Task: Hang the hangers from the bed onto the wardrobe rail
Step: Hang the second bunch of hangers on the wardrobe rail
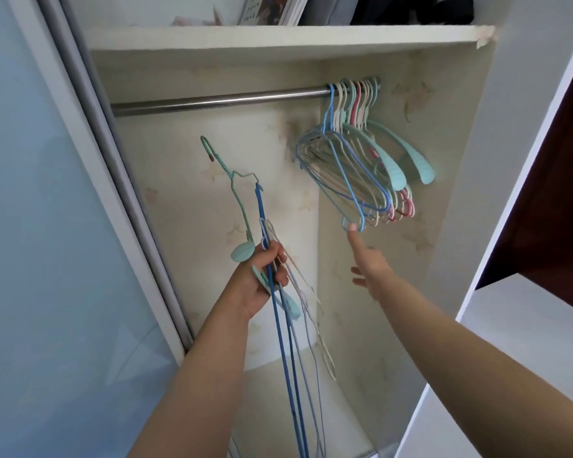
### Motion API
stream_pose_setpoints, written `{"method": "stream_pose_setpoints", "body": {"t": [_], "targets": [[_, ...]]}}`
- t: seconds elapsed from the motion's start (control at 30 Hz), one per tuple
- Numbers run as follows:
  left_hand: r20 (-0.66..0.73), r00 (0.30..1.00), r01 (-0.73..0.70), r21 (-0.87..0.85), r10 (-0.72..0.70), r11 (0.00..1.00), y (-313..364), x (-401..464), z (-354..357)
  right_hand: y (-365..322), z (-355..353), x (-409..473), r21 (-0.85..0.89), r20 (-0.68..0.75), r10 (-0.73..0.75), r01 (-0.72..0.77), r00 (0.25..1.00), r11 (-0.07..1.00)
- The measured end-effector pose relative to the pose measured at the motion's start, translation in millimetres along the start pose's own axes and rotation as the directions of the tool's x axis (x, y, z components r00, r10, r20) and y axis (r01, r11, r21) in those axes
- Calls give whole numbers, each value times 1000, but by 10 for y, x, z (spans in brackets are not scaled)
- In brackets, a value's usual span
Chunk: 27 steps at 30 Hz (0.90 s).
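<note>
The left hand [262, 279] grips a bundle of wire hangers [278, 325] ready for hanging, while the open right hand [366, 262] fingertips the hung hangers [354, 166] on the wardrobe rail [219, 100], seemingly steadying them.

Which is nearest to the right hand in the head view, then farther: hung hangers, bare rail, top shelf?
From the right hand:
1. Hung hangers, a fingertip at their lowest loop.
2. Bare rail, up left.
3. Top shelf, highest, above the rail.

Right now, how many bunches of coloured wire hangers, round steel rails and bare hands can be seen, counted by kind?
Bunches of coloured wire hangers: 2 (hung bunch, held bunch)
Round steel wardrobe rail: 1
Bare hands: 2 (left hand, right hand)
Total: 5
</note>
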<state>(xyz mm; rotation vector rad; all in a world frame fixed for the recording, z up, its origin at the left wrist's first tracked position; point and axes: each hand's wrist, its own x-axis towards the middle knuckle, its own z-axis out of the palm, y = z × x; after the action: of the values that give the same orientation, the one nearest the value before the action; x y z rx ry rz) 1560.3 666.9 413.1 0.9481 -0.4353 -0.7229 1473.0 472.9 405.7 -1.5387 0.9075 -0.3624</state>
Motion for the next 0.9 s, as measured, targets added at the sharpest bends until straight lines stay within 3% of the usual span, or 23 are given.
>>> {"method": "stream_pose_setpoints", "body": {"t": [0.1, 0.17, 0.27, 0.33, 0.4, 0.53, 0.6, 0.67, 0.77, 0.9], "targets": [[-2, 1000, 7, -43, -7, 999, -7, 0, 20, 621, 99, -231, -224, 316, 233, -166, 920, 960], [-6, 1000, 10, -83, -10, 997, -4, -9, 32, 928, 121, -268, -295, 423, 254, -133, 870, 946], [-10, 1000, 11, -116, -13, 993, 25, -31, 26, 1192, 91, -131, -469, 436, 64, 166, 898, 867], [15, 999, 42, -126, -40, 991, 57, -45, 5, 1286, 46, -51, -643, 442, -41, 348, 896, 682], [90, 993, 93, -134, -81, 987, 97, -57, -5, 1391, -1, 30, -753, 351, -119, 356, 929, 553], [239, 957, 195, -109, -164, 975, 164, -43, -26, 1536, -147, 61, -864, 188, -233, 273, 954, 424], [269, 942, 239, -111, -203, 965, 191, -40, -19, 1629, -298, 106, -874, 149, -240, 241, 959, 421], [255, 940, 264, -121, -227, 957, 201, -44, -7, 1720, -447, 137, -872, 208, -160, 257, 965, 415], [135, 965, 243, -132, -225, 961, 177, -20, -32, 1839, -575, 88, -864, 302, -75, 306, 950, 400], [-25, 978, 199, -189, -207, 962, 169, 2, -64, 1963, -669, -39, -686, 89, -255, 245, 963, 685]]}}
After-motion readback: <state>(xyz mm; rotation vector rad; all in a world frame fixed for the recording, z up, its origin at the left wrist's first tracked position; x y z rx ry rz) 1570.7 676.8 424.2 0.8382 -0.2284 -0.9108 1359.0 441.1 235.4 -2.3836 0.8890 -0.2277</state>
